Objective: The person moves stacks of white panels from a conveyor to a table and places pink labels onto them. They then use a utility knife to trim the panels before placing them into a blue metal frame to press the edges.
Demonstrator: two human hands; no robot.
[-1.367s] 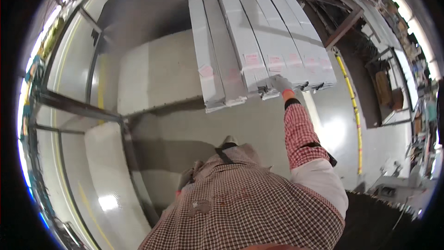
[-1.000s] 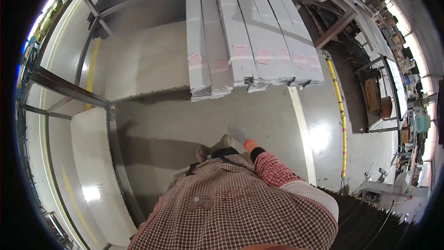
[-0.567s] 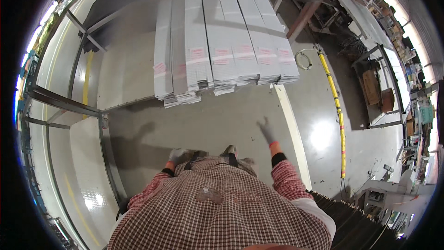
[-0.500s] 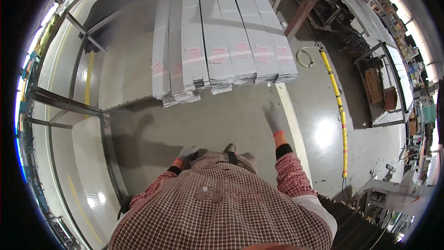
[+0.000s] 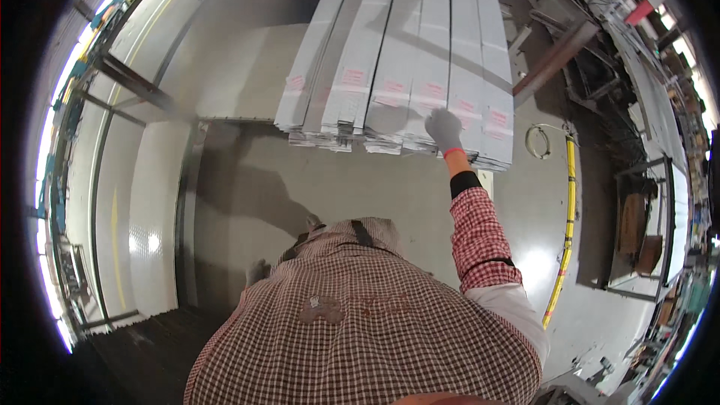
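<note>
My right hand (image 5: 444, 129), in a grey glove, reaches forward over the near ends of a stack of long white flat strips (image 5: 397, 52). It holds nothing that I can see; its fingers look partly bent and apart. Its shadow falls on the strips to its left, and I cannot tell whether it touches them. Red printed labels (image 5: 433, 92) mark the strips near their front ends. Low beside my checked apron (image 5: 337, 330) is my left hand (image 5: 257, 271), also gloved, its fingers mostly hidden.
A metal frame (image 5: 127, 79) with pale panels runs along the left. On the right, a yellow tube (image 5: 570, 195) and a coiled pale hose (image 5: 538, 141) lie on the floor. Beyond them stands a rack (image 5: 667, 232) holding brown cardboard. A reddish-brown beam (image 5: 559, 60) rises beside the stack.
My right hand has moved forward from above the floor to over the strips' near ends. My left hand has dropped back beside my apron. The view has shifted, so the stack sits farther right.
</note>
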